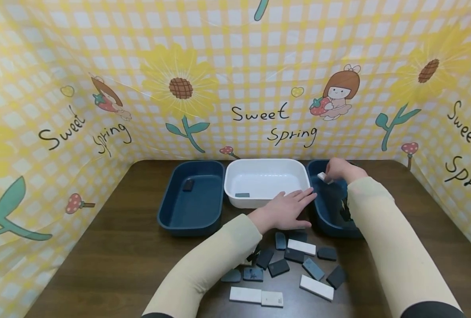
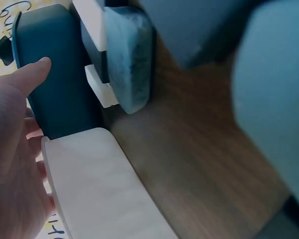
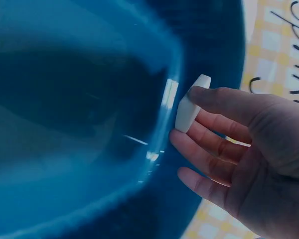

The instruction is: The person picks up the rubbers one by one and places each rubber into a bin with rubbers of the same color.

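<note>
My right hand [image 1: 341, 170] pinches a small white block [image 3: 192, 107] between thumb and fingers, at the far end of the right blue bin [image 1: 325, 214]. In the right wrist view the block is just inside that bin's wall, above its floor. My left hand [image 1: 284, 212] has its fingers stretched out across the near right corner of the white bin [image 1: 267, 174], fingertips by the right blue bin's rim. It holds nothing. A flat blue-grey piece [image 1: 242, 194] lies in the white bin.
A left blue bin [image 1: 191, 207] contains one small dark block [image 1: 188, 185]. Near the table's front, several dark, blue-grey and white blocks lie scattered, among them a white block [image 1: 316, 287] and a dark block [image 1: 278, 267]. A patterned yellow cloth [image 1: 219, 66] surrounds the wooden table [image 1: 112, 238].
</note>
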A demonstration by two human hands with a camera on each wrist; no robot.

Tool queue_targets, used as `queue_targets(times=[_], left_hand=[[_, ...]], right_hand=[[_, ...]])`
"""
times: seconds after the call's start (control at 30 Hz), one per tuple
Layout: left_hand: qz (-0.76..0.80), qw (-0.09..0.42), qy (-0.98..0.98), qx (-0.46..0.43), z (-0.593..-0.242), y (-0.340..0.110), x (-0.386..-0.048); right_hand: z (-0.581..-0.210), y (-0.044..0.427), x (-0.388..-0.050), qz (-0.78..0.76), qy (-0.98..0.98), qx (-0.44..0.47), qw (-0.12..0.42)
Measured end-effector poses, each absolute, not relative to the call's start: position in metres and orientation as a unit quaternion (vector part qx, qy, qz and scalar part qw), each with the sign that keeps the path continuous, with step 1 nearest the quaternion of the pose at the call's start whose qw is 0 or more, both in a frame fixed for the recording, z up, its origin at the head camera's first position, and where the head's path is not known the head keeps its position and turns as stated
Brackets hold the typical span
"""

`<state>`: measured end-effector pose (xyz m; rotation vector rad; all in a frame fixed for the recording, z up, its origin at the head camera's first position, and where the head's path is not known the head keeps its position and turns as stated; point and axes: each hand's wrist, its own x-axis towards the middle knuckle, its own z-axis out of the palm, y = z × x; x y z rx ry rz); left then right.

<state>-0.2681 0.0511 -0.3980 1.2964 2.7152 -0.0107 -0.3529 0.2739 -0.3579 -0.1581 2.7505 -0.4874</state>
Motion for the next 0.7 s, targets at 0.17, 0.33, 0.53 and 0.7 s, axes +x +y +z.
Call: queue_targets(times=[0.17,0.33,0.53,0.7], left_hand=[[-0.003,0.065,0.902,0.426,-0.399,0.051,-0.268],[-0.004,0.064,0.902,0.426,-0.4,0.05,-0.267],[-0.007,0.059,0.901,0.43,-0.401,0.05,-0.268],[-0.012,0.057,0.901,0.431,-0.402,0.05,-0.268]], right_hand=[[-0.37,0.277,-0.36,-0.171,0.963,-0.045,0.201],[-0.382,0.275,-0.362,-0.174,0.963,-0.04,0.202],[-0.391,0.271,-0.363,-0.19,0.962,-0.021,0.193],[-0.394,0.269,-0.364,-0.202,0.962,-0.021,0.183]])
